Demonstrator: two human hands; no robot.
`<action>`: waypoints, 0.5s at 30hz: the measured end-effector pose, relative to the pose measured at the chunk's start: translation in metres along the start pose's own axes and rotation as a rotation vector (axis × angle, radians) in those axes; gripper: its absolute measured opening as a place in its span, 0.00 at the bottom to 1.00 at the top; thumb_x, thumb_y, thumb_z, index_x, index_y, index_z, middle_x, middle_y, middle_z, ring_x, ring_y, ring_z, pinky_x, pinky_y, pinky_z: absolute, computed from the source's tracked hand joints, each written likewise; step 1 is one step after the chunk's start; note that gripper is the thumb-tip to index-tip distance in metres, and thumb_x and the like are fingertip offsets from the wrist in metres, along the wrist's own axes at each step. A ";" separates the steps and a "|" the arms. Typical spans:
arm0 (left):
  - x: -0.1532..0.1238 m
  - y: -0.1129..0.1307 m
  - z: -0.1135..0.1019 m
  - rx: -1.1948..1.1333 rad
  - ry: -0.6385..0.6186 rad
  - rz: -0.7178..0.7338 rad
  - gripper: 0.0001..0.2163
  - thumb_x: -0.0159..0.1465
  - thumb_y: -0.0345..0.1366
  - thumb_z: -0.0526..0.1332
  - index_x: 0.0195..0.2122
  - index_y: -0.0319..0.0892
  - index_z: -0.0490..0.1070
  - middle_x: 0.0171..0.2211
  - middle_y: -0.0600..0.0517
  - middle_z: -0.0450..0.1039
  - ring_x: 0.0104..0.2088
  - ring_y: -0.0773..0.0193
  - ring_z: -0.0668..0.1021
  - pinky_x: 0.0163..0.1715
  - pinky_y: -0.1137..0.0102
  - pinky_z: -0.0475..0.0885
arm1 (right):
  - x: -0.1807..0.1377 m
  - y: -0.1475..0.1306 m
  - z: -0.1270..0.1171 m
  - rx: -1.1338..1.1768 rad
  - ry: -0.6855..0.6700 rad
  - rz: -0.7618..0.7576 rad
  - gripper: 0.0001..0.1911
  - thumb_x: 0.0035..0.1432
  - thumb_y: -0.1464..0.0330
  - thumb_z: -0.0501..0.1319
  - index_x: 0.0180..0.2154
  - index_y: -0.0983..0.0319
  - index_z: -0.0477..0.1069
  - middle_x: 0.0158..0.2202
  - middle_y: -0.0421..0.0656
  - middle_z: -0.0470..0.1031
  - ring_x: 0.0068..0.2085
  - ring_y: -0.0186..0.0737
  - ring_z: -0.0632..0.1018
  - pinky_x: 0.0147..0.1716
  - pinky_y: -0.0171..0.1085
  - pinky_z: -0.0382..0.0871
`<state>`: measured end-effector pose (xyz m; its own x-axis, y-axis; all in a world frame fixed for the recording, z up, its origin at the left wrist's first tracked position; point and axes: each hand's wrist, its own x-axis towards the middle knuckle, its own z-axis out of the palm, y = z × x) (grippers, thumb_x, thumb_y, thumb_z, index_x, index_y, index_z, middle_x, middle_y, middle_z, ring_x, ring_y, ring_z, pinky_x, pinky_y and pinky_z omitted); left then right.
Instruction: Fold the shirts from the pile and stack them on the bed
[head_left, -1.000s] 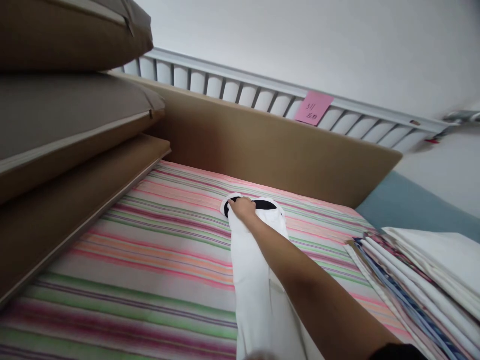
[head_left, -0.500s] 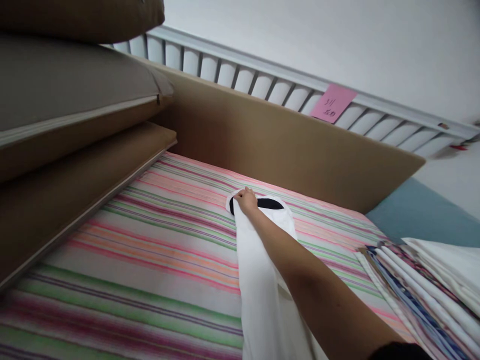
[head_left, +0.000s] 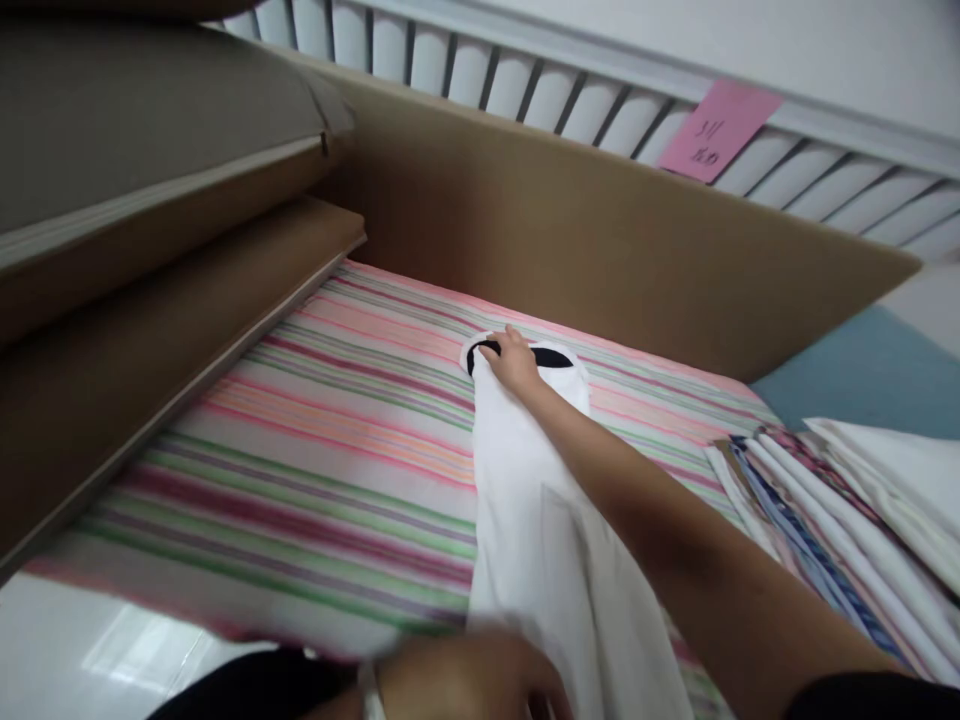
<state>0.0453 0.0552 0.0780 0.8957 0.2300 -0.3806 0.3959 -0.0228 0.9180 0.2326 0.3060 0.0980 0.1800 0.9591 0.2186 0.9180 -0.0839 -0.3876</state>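
Note:
A long white garment [head_left: 517,510] lies lengthwise on the striped bedsheet [head_left: 360,430], its far end showing a dark opening or trim. On that far end rests my right hand [head_left: 514,362], thumb and fingers apart, touching the fabric beside the black part. My left hand [head_left: 465,678] is at the bottom edge of the view, next to the garment's near part. It is smeared by motion and partly cut off, so its fingers and any grip are unclear. A pale band circles the left wrist.
Brown padded panels [head_left: 187,270] are stacked on the left. A tan board [head_left: 600,260] stands behind the sheet, before a white slatted rail [head_left: 472,70] with a pink note [head_left: 716,130]. Folded fabrics [head_left: 832,540] are piled at right. Shiny floor [head_left: 127,650] shows at lower left.
My left hand has come into view from the bottom. My right hand's fingers have spread from a tighter pinch at the garment's far end. The view has tilted downward.

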 end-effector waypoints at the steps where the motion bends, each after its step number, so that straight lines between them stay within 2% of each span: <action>1: -0.003 -0.001 -0.007 -0.067 0.013 0.008 0.10 0.54 0.40 0.63 0.38 0.46 0.73 0.29 0.55 0.73 0.27 0.69 0.74 0.26 0.73 0.68 | -0.018 0.000 -0.016 0.021 0.010 -0.072 0.17 0.58 0.63 0.57 0.48 0.61 0.70 0.63 0.50 0.56 0.63 0.48 0.56 0.59 0.47 0.48; 3: -0.011 -0.004 -0.021 -0.254 0.131 0.040 0.10 0.54 0.39 0.61 0.35 0.42 0.73 0.25 0.56 0.70 0.23 0.71 0.71 0.23 0.74 0.66 | -0.063 0.008 -0.050 0.065 0.008 -0.185 0.15 0.59 0.63 0.56 0.46 0.61 0.71 0.62 0.48 0.58 0.63 0.47 0.58 0.60 0.46 0.49; 5: -0.022 -0.008 -0.033 -0.300 0.368 0.076 0.09 0.54 0.38 0.59 0.31 0.38 0.72 0.23 0.56 0.67 0.22 0.72 0.69 0.23 0.75 0.65 | -0.117 0.028 -0.085 0.092 -0.015 -0.219 0.14 0.58 0.63 0.56 0.44 0.59 0.72 0.61 0.46 0.60 0.62 0.46 0.59 0.60 0.46 0.51; 8: -0.042 -0.019 -0.030 -0.165 0.774 0.074 0.07 0.54 0.36 0.58 0.29 0.38 0.70 0.22 0.57 0.66 0.23 0.72 0.67 0.25 0.75 0.64 | -0.205 0.077 -0.124 0.136 -0.044 -0.103 0.12 0.56 0.62 0.56 0.40 0.55 0.74 0.59 0.42 0.64 0.60 0.48 0.63 0.59 0.48 0.54; 11: -0.060 -0.038 0.005 -0.111 1.008 0.020 0.08 0.55 0.36 0.56 0.32 0.39 0.69 0.23 0.56 0.68 0.25 0.69 0.70 0.29 0.73 0.67 | -0.293 0.131 -0.141 0.274 0.014 0.157 0.14 0.53 0.58 0.56 0.38 0.55 0.75 0.53 0.43 0.71 0.55 0.48 0.69 0.58 0.48 0.58; 13: -0.067 -0.051 0.038 -0.090 1.076 -0.009 0.10 0.55 0.35 0.55 0.37 0.40 0.69 0.27 0.55 0.70 0.29 0.67 0.73 0.33 0.71 0.69 | -0.347 0.155 -0.139 0.453 0.023 0.388 0.16 0.49 0.56 0.58 0.36 0.57 0.75 0.46 0.46 0.76 0.49 0.50 0.74 0.54 0.48 0.64; 15: -0.069 -0.058 0.069 -0.039 1.125 -0.026 0.13 0.55 0.33 0.55 0.42 0.40 0.68 0.33 0.52 0.72 0.32 0.66 0.74 0.38 0.68 0.70 | -0.392 0.164 -0.131 0.678 0.031 0.585 0.18 0.46 0.54 0.60 0.35 0.58 0.74 0.42 0.47 0.77 0.44 0.50 0.77 0.47 0.46 0.70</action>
<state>-0.0252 -0.0264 0.0436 0.1878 0.9770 -0.1007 0.3878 0.0204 0.9215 0.3589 -0.1194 0.0663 0.5721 0.8044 -0.1602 0.2721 -0.3704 -0.8881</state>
